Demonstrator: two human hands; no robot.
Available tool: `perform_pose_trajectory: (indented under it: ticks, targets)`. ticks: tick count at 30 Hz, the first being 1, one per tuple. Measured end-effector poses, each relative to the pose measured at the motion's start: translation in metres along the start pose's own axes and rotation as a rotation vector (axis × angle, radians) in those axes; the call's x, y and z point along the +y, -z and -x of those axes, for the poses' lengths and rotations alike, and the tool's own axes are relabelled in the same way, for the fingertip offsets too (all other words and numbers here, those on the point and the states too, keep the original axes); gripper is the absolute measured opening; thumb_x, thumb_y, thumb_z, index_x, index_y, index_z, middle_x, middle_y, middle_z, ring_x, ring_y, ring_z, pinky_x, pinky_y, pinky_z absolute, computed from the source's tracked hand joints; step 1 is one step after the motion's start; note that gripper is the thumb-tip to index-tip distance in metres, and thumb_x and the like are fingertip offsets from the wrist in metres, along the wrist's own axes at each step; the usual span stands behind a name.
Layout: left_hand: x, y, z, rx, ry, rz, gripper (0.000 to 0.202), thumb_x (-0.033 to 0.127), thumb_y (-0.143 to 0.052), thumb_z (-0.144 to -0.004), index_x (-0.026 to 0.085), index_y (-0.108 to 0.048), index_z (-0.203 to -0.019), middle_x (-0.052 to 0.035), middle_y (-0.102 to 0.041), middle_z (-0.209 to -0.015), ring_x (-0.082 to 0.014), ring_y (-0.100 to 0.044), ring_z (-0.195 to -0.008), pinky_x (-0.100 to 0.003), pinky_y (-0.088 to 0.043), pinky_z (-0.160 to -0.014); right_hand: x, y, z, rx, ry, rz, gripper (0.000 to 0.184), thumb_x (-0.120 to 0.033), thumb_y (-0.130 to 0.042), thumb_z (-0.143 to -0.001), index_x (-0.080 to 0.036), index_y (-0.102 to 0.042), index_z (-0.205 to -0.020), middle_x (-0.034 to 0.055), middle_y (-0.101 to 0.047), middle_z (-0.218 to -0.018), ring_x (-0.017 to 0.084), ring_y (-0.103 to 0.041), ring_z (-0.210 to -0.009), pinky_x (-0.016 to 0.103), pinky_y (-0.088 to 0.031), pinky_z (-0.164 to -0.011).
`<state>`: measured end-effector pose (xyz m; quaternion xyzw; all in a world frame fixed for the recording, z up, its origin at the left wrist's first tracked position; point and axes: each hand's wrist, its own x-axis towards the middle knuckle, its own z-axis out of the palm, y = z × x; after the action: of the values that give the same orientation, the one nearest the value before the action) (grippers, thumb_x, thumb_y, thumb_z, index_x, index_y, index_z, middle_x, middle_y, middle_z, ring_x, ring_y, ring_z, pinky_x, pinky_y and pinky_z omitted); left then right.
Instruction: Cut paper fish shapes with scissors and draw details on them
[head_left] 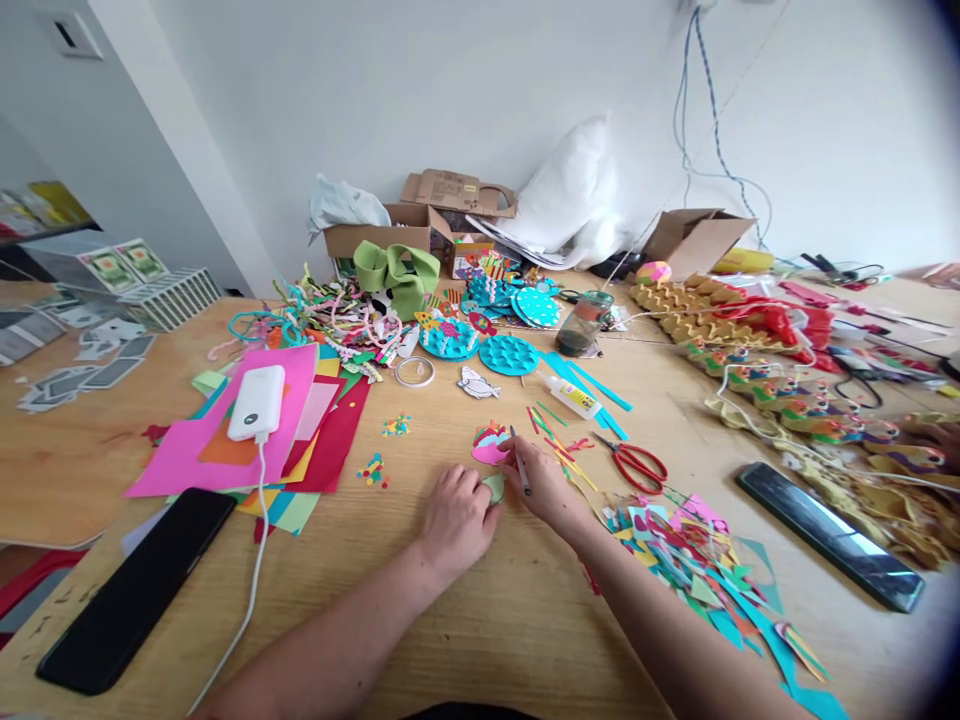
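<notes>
My left hand (456,518) rests on the table with curled fingers, thumb and fingertips on the edge of a small light-green paper piece (493,488). My right hand (541,478) grips a pen (520,464) close to that piece; the pen slants upward, and I cannot tell whether its tip touches the paper. Just beyond my fingers lies a pink and red paper cutout (489,446). Farther off are a fish-shaped white cutout (478,382) and a glue bottle (573,396) on its side. Red-handled scissors (636,464) lie right of my right hand.
Paper scraps (694,560) are heaped by my right forearm. Coloured sheets (330,440) carry a white power bank (256,402) with a cable. Phones (139,590) lie at both sides. Blue paper discs (508,354), a jar (583,325) and cardboard boxes (382,235) stand toward the wall.
</notes>
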<state>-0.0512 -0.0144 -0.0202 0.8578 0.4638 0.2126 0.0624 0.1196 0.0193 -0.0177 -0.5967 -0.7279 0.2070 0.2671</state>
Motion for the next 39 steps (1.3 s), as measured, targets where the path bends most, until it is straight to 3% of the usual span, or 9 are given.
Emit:
perform_pose_trajectory:
  ticks: [8, 12, 16, 22, 26, 28, 32, 36, 39]
  targets:
    - [0.001, 0.001, 0.0, 0.362, -0.191, 0.15, 0.027, 0.031, -0.055, -0.092, 0.018, -0.06, -0.068, -0.0046, -0.057, -0.072, -0.0192, -0.053, -0.075, -0.034, -0.043, -0.069, -0.01, 0.009, -0.022, -0.004, 0.067, -0.164, 0.017, -0.018, -0.049, -0.082, -0.018, -0.056, -0.098, 0.0013, -0.062, -0.07, 0.017, -0.058, -0.061, 0.026, -0.042, -0.058]
    - [0.002, -0.001, 0.0, 0.426, -0.263, 0.178, 0.037, 0.032, -0.052, -0.094, 0.018, -0.056, -0.06, -0.0034, -0.052, -0.063, -0.0167, -0.05, -0.067, -0.031, -0.04, -0.062, -0.018, -0.001, -0.058, 0.124, 0.022, -0.226, 0.017, -0.018, -0.05, -0.08, -0.02, -0.055, -0.095, -0.0009, -0.06, -0.067, 0.016, -0.057, -0.059, 0.025, -0.041, -0.057]
    - [0.002, -0.005, -0.001, 0.443, -0.283, 0.175, 0.041, 0.031, -0.054, -0.093, 0.018, -0.052, -0.054, -0.002, -0.048, -0.058, -0.0153, -0.048, -0.063, -0.03, -0.037, -0.059, -0.018, -0.018, -0.093, 0.163, -0.003, -0.216, 0.016, -0.017, -0.05, -0.078, -0.019, -0.056, -0.092, 0.0017, -0.062, -0.073, 0.017, -0.058, -0.063, 0.026, -0.042, -0.059]
    - [-0.001, -0.011, 0.0, 0.407, -0.256, 0.127, 0.04, 0.031, -0.057, -0.091, 0.018, -0.052, -0.053, -0.0019, -0.048, -0.059, -0.0154, -0.049, -0.063, -0.03, -0.038, -0.059, -0.008, -0.033, -0.115, 0.176, -0.044, -0.199, 0.016, -0.013, -0.051, -0.075, -0.018, -0.056, -0.09, 0.0068, -0.068, -0.081, 0.021, -0.065, -0.073, 0.03, -0.048, -0.067]
    - [-0.001, -0.01, 0.0, 0.29, -0.187, 0.117, 0.035, 0.031, -0.056, -0.091, 0.019, -0.057, -0.059, -0.0037, -0.052, -0.065, -0.0172, -0.051, -0.069, -0.032, -0.043, -0.063, -0.004, -0.025, -0.11, 0.196, -0.046, -0.199, 0.021, -0.013, -0.051, -0.077, -0.018, -0.057, -0.096, 0.0119, -0.072, -0.099, 0.023, -0.067, -0.09, 0.034, -0.05, -0.078]
    - [-0.001, -0.006, 0.0, 0.209, -0.128, 0.122, 0.029, 0.03, -0.056, -0.092, 0.018, -0.061, -0.066, -0.0051, -0.057, -0.073, -0.0189, -0.053, -0.076, -0.034, -0.046, -0.069, -0.002, -0.016, -0.103, 0.197, -0.039, -0.205, 0.018, -0.016, -0.051, -0.081, -0.019, -0.058, -0.097, 0.0115, -0.073, -0.1, 0.023, -0.068, -0.092, 0.034, -0.05, -0.08]
    - [-0.001, 0.002, -0.002, 0.093, -0.04, 0.133, 0.014, 0.027, -0.058, -0.089, 0.017, -0.067, -0.092, -0.0082, -0.064, -0.098, -0.0245, -0.054, -0.097, -0.042, -0.049, -0.086, 0.002, 0.006, -0.08, 0.176, -0.055, -0.223, 0.017, -0.029, -0.045, -0.09, -0.02, -0.059, -0.095, 0.0082, -0.076, -0.086, 0.021, -0.069, -0.075, 0.032, -0.05, -0.069]
    - [-0.002, 0.002, -0.002, 0.045, -0.003, 0.058, 0.042, 0.031, -0.06, -0.088, 0.019, -0.057, -0.129, -0.0118, -0.057, -0.13, -0.031, -0.045, -0.125, -0.054, -0.038, -0.106, 0.003, 0.018, -0.047, 0.157, -0.09, -0.255, 0.024, -0.039, -0.045, -0.092, -0.02, -0.059, -0.096, 0.0096, -0.077, -0.088, 0.021, -0.069, -0.075, 0.032, -0.05, -0.068]
    - [-0.003, -0.003, -0.001, 0.023, 0.023, -0.008, 0.048, 0.035, -0.058, -0.089, 0.019, -0.054, -0.134, -0.0123, -0.052, -0.14, -0.0348, -0.035, -0.136, -0.062, -0.026, -0.113, 0.001, 0.018, -0.025, 0.209, -0.093, -0.28, 0.028, -0.045, -0.047, -0.093, -0.02, -0.058, -0.098, 0.0102, -0.077, -0.088, 0.023, -0.069, -0.083, 0.035, -0.05, -0.075]
